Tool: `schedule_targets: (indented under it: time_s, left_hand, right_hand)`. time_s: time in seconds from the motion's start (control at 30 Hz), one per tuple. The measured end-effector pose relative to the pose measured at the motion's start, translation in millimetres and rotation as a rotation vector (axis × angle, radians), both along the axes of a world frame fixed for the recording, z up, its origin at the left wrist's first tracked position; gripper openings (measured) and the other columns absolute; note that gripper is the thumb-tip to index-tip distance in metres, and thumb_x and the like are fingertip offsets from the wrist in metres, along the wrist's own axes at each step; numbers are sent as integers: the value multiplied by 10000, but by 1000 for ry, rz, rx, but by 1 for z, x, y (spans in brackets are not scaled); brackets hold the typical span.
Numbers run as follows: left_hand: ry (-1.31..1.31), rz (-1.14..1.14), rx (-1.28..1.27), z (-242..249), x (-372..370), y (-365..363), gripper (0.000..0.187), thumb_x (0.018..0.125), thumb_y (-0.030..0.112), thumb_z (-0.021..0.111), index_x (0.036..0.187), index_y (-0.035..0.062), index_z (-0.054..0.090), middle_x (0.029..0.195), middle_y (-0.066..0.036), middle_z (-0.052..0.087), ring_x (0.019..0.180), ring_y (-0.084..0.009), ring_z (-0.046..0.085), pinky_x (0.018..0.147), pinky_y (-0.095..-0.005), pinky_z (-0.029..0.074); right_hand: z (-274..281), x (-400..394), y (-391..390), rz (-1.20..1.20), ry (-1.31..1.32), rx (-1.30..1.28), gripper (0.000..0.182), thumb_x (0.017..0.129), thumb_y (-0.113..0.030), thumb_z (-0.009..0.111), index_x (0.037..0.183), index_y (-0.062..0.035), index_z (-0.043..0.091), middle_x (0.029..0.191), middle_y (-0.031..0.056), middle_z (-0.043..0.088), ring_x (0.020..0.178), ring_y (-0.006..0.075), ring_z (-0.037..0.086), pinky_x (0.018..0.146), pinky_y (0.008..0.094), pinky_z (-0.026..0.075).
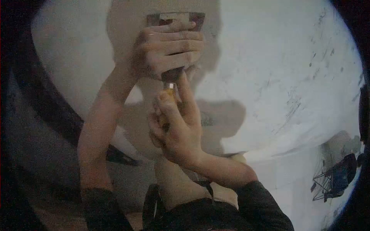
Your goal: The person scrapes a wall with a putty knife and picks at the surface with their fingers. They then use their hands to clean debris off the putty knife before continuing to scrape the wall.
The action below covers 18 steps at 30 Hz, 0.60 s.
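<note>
A putty knife (175,17) with a wide dark blade and a yellowish handle stands upright against the pale wall, its broad edge pointing up. Across the blade lies my left hand (171,48), fingers closed over it and covering most of the metal. Below, my right hand (179,129) is wrapped round the handle, thumb on it near the shiny collar. Its index finger stretches up along the blade's narrow end, close to my left hand. Small pale patches show on the blade near its top edge.
The pale wall (266,69) fills the upper view, with dark scuffs at the right and my shadow over its middle. At the lower right stands a dark chair with thin legs (337,179) on a light floor (285,184). A dark band curves down the left side.
</note>
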<state>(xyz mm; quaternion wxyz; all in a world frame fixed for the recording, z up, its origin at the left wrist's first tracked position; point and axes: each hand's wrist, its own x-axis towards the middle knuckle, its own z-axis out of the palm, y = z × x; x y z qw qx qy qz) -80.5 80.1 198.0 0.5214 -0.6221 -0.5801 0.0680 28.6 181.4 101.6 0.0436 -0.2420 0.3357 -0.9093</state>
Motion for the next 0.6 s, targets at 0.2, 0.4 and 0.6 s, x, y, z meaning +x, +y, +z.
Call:
schedule_targets:
  time_s: [0.2,0.4,0.6]
  left_hand:
    - [29,48,-103,1,-7,-10,144,677,124,728,738,37,631,889,-117,671,941,-250,650,915,-441,486]
    - [44,58,-258,12,-11,-20,143,690,123,705,768,34,625,946,-144,660,974,-271,636,939,-459,463]
    - [-62,147,-193,-46,-18,-20,197,710,203,604,886,118,632,1132,-38,592,1161,-266,512,953,-406,443]
  right_hand:
    - [-7,-14,-12,-46,-15,4,645,922,-137,485,1455,-149,121,868,41,462,507,69,418,368,202,354]
    - [0,-12,-24,64,6,-86,672,924,-137,480,1458,-215,80,765,9,435,517,67,402,389,198,349]
    - [-57,-20,19,94,-6,141,611,932,-124,477,1436,-81,134,755,9,455,490,71,401,397,222,334]
